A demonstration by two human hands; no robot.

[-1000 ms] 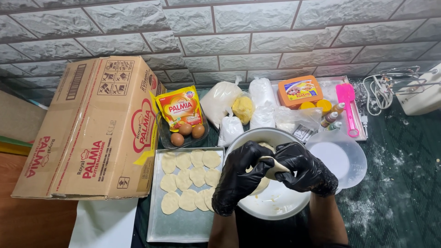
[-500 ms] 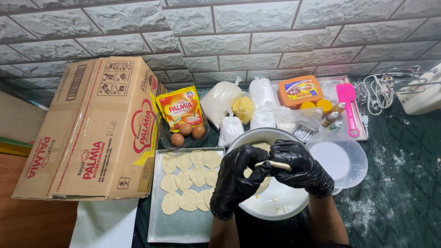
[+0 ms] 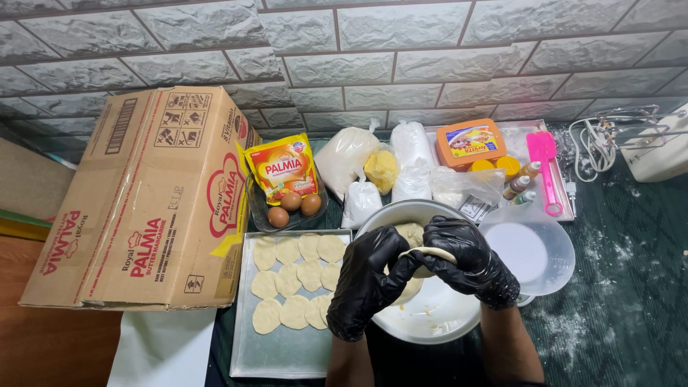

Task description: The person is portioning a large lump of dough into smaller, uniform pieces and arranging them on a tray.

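Both gloved hands, left and right, pinch dough over my bowl, so scraps fall inside.

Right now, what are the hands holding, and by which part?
Both gloved hands, left hand and right hand, hold one flattened dough piece by its opposite ends, over the metal bowl.

Head view — steeply down, close over worktop

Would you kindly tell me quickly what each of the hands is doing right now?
Left hand: closed on one end of the piece of dough, above the metal bowl.
Right hand: closed on the other end of the same dough.
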